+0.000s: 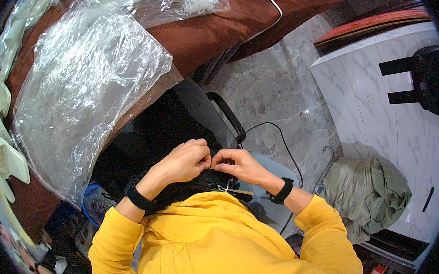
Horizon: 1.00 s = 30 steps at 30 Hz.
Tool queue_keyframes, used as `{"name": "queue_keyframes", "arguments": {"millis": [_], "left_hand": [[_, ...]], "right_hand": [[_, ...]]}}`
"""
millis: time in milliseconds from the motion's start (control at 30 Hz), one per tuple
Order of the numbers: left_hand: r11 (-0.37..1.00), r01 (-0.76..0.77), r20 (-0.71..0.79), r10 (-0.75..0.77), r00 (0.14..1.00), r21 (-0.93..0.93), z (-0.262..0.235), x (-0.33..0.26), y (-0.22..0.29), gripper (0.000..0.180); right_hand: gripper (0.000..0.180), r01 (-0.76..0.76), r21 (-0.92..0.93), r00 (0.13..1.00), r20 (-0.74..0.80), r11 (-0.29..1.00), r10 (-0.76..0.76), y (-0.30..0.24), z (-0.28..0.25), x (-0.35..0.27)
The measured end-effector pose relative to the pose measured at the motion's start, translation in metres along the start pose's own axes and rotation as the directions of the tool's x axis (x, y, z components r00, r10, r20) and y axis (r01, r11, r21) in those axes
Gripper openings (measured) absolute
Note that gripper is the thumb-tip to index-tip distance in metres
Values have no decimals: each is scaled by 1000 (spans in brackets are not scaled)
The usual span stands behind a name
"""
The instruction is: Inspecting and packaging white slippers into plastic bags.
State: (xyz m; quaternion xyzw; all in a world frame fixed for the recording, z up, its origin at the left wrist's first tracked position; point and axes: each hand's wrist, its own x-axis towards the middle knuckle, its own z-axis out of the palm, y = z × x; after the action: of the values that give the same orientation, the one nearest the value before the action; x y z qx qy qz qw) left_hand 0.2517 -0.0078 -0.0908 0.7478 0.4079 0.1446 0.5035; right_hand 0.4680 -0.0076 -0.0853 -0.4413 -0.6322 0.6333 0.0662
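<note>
My left hand and my right hand meet over my lap, fingers closed in a pinch. Between the fingertips there may be something thin, too small to make out. Under them lies black fabric. A thin white string shows just below my right hand, near the hem of the yellow shirt. Each wrist wears a black band, the left band and the right band.
A brown cloth-covered table stands ahead, with a clear plastic sheet draped over its edge. Pale slippers line the left. A black armrest and a dark cable are right of my lap. Grey-green cloth lies bunched farther right.
</note>
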Motion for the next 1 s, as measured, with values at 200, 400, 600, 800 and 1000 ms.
{"name": "queue_keyframes", "arguments": {"millis": [200, 400, 600, 800, 1000], "left_hand": [[1000, 6, -6, -6, 1000, -1, 0, 0, 1, 8], [1000, 13, 10, -13, 1000, 6, 0, 0, 1, 8], [1000, 8, 20, -8, 1000, 13, 0, 1, 1, 8], [1000, -1, 31, 0, 1000, 18, -1, 0, 0, 10], [1000, 3, 32, -3, 999, 4, -1, 0, -3, 12]], "right_hand": [[14, 39, 33, 999, 7, 999, -39, 1, 1, 0], [13, 35, 41, 999, 23, 999, -35, 0, -1, 0], [13, 67, 24, 998, 18, 997, -67, 2, 0, 1], [13, 79, 17, 997, -4, 997, -79, 4, 2, 2], [13, 27, -22, 999, -19, 999, -28, -1, 2, 1]]}}
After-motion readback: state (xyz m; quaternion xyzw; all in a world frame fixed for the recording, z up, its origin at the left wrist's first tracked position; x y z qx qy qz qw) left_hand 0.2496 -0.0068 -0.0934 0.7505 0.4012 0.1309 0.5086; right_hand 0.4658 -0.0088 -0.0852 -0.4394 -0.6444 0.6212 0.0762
